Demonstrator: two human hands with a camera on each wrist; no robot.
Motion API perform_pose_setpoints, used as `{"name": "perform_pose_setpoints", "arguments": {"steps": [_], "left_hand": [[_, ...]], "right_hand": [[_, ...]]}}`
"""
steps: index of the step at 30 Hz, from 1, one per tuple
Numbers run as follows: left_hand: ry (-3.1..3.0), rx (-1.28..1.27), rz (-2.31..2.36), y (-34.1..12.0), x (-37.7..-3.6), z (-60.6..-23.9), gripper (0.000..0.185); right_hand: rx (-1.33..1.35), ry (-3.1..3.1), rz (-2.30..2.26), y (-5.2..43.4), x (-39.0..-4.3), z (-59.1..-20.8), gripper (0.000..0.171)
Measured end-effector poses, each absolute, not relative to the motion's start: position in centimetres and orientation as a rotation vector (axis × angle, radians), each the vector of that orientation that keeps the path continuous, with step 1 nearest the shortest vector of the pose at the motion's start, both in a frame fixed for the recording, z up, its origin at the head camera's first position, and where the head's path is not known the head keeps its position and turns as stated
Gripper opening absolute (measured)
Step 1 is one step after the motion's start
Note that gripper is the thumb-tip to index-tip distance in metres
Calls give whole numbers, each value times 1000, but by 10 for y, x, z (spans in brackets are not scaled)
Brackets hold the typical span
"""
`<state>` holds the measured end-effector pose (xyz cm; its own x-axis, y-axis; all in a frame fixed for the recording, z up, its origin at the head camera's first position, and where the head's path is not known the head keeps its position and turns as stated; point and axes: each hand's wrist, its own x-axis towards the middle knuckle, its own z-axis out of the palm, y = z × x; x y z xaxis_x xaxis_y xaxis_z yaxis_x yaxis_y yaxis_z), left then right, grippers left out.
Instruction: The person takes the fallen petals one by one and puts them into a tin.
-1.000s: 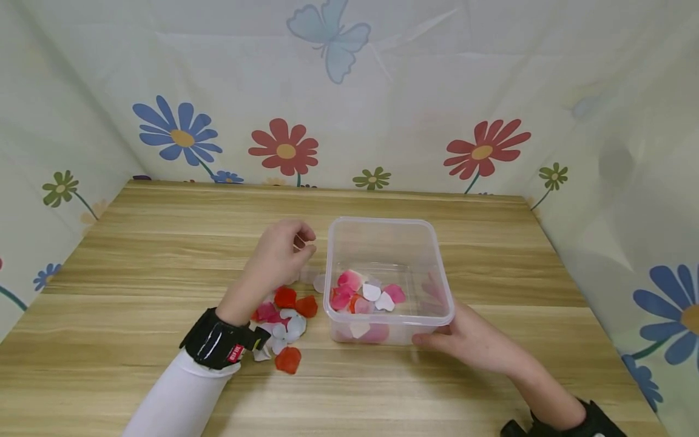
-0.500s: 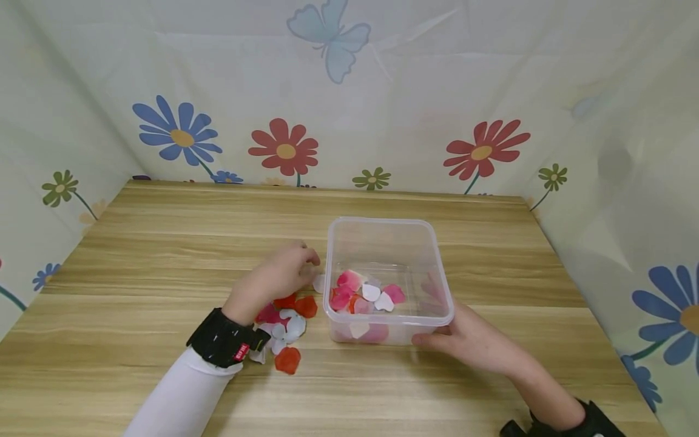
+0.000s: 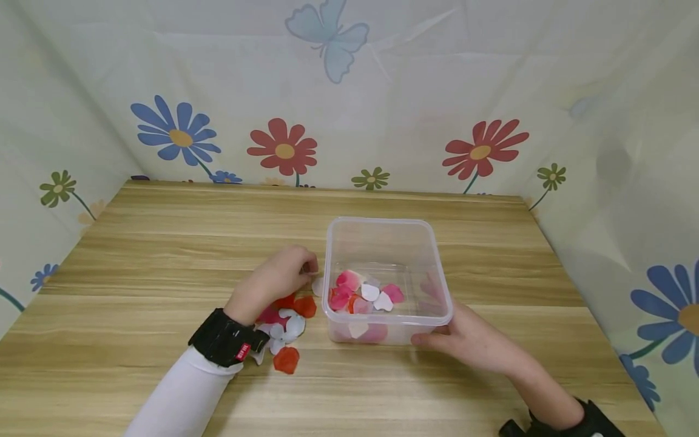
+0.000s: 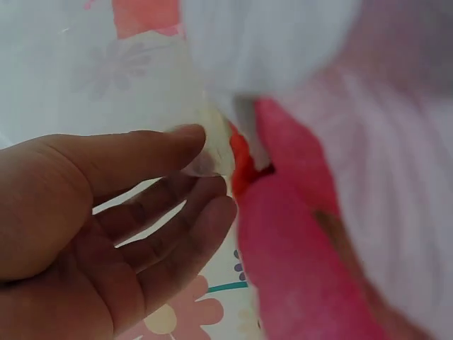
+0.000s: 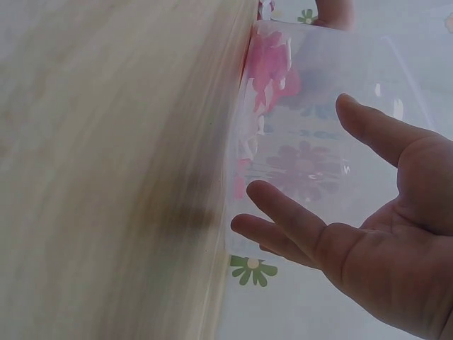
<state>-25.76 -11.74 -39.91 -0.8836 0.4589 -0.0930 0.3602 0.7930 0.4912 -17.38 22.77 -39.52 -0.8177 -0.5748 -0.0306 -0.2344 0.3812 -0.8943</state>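
Note:
A clear plastic container (image 3: 390, 320) stands on the table, with pink (image 3: 340, 298), white and orange flower petals in its left part. My left hand (image 3: 270, 282) is low beside its left wall. In the left wrist view, the thumb and fingers pinch a pale petal (image 4: 214, 150). Under and in front of this hand lies a loose pile of petals: white (image 3: 295, 326), pink and orange-red (image 3: 286, 360). My right hand (image 3: 472, 343) rests against the container's front right corner. Its fingers are spread and fairly straight along the wall in the right wrist view.
Wood-grain table (image 3: 218, 218) surrounds the container. Pale cloth (image 3: 409, 91) printed with flowers and a butterfly hangs at the back and both sides. A pale petal (image 3: 318, 286) lies between the left hand and the container.
My left hand has come down and slightly toward me beside the container, and its fingers have closed on a pale petal. The right hand and container stay in place.

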Motion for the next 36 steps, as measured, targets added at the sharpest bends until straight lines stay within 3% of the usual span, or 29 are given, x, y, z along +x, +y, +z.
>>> {"name": "perform_pose_setpoints", "arguments": {"steps": [22, 36], "left_hand": [[2886, 537, 1009, -124, -254, -372, 7], [2990, 639, 1198, -125, -244, -352, 11]], "right_hand": [[-710, 2296, -1420, 228, -174, -396, 81], [-705, 2291, -1418, 228, -174, -396, 82]]}}
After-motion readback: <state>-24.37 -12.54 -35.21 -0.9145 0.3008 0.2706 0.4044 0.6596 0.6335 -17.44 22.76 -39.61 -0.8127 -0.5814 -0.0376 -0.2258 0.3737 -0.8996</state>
